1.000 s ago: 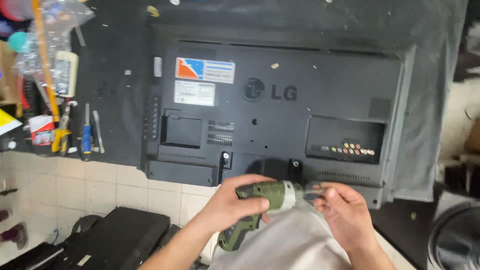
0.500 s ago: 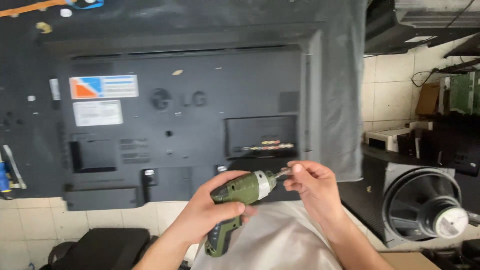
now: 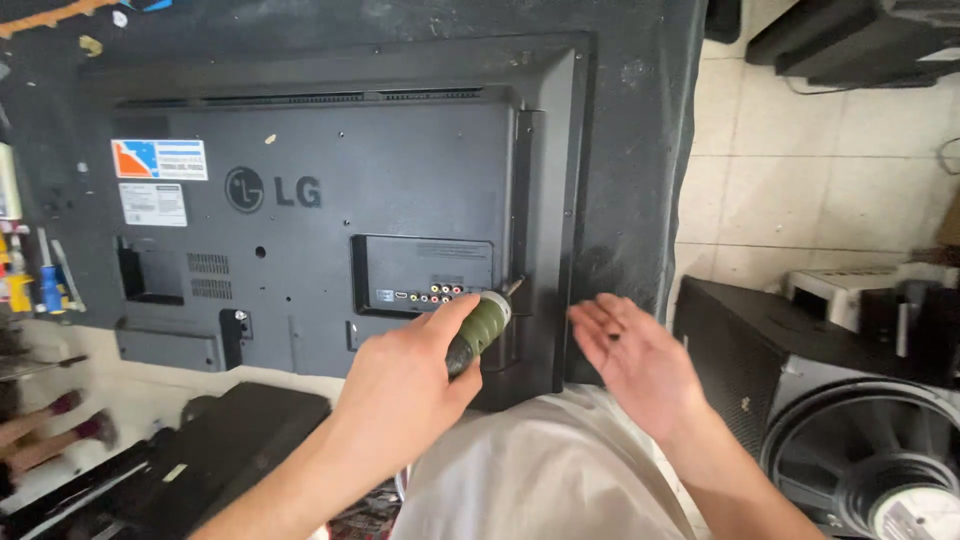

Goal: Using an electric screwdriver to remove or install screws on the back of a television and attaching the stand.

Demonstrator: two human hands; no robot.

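A flat television [image 3: 330, 230] lies face down on a dark cloth [image 3: 640, 150], its black back cover facing me. My left hand [image 3: 405, 390] grips a green power screwdriver [image 3: 480, 328], and the bit touches the cover close to the port panel [image 3: 425, 275] at the right side. My right hand [image 3: 630, 360] hovers palm up just right of the television's edge, fingers spread. A small dark speck, perhaps a screw [image 3: 613, 337], rests on its fingers.
A large black speaker [image 3: 850, 440] stands at the lower right on the tiled floor. Screwdrivers and small tools [image 3: 40, 285] lie at the left edge of the bench. A black case [image 3: 210, 460] sits below the television.
My view has swung to the television's right side. My right hand let go of the screwdriver's front and opened palm up. The bit now rests on the back cover.
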